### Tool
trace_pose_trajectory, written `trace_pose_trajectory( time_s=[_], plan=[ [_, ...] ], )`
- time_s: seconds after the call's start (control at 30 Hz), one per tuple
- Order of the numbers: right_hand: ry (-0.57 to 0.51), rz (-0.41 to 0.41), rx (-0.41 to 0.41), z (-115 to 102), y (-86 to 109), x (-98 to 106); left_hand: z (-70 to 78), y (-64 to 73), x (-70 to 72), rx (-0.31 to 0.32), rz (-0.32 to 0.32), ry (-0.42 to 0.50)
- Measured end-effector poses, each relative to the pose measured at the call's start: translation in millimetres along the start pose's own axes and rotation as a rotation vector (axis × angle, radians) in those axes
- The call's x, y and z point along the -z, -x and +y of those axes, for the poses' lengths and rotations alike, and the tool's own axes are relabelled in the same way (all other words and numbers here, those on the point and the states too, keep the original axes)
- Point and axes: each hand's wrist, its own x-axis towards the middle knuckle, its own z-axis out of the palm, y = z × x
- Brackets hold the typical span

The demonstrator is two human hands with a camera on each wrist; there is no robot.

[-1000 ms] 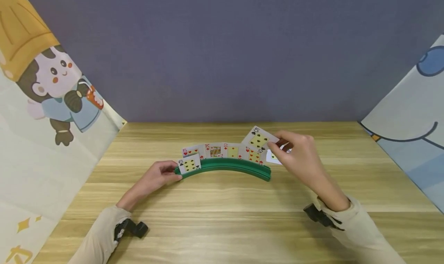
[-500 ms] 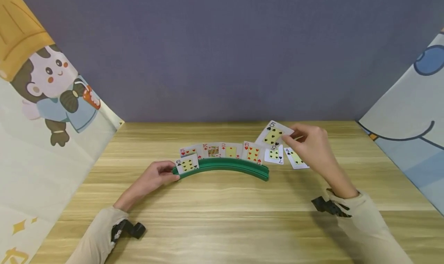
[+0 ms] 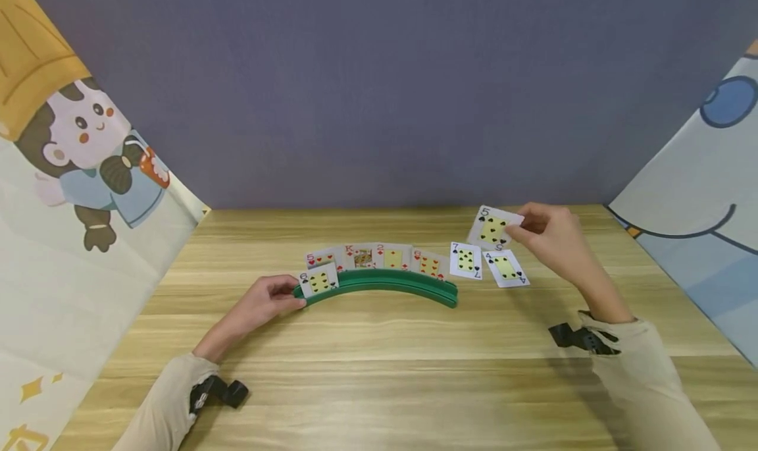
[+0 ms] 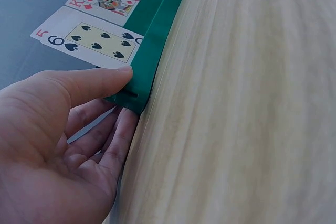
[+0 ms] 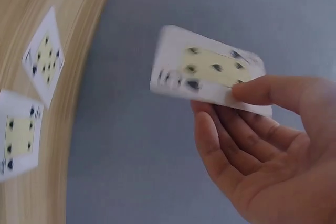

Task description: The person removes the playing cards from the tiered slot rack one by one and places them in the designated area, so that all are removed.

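A curved green card holder (image 3: 391,281) lies on the table, its left end gripped by my left hand (image 3: 263,304). In the left wrist view the thumb (image 4: 107,83) presses on top, beside the six of spades (image 4: 100,43). That card stands in the front slot, partly covering the five of hearts (image 3: 318,259). Behind stand the king of diamonds (image 3: 362,258), two of diamonds (image 3: 393,257) and six of hearts (image 3: 429,264). My right hand (image 3: 553,243) pinches the five of spades (image 5: 210,69) between thumb and fingers, raised near the table's back edge.
Right of the holder, the seven of spades (image 3: 465,261) and four of spades (image 3: 506,268) lie face up on the wooden table (image 3: 379,372). A dark panel (image 3: 391,95) rises behind the table, with printed cloths (image 3: 77,240) at both sides.
My right hand has moved right with the five of spades, away from the holder. The seven and four of spades on the table have come into full view. My left hand stays on the holder.
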Motion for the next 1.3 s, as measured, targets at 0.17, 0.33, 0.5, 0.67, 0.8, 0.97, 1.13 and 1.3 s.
trace_pose_trajectory(
  time_s=[0.17,0.33,0.5,0.67,0.8,0.97,1.13,1.3],
  plan=[
    [0.020,-0.008,-0.042,20,-2.0,7,-0.6,0.7,-0.1,0.006,-0.004,-0.007],
    [0.031,-0.005,-0.095,39,-2.9,11,-1.1,0.9,0.1,0.009,-0.005,-0.009],
    [0.047,0.000,-0.103,61,-2.2,13,-1.5,0.9,0.1,0.010,-0.006,-0.008],
    [0.072,-0.024,-0.141,88,-0.4,16,-1.9,0.5,-0.2,-0.001,-0.018,0.003],
    [0.110,-0.057,-0.182,111,3.1,17,-1.7,-0.3,-0.6,-0.001,-0.019,-0.004],
    [0.204,-0.101,-0.250,137,9.9,17,-1.4,-1.1,-0.6,0.001,-0.020,-0.008],
    [0.267,-0.158,-0.350,151,13.6,16,-2.4,-1.5,-0.1,-0.011,-0.024,-0.008],
    [0.284,-0.192,-0.388,156,11.1,12,-4.0,-0.6,-0.4,-0.003,-0.008,-0.009]
  ],
)
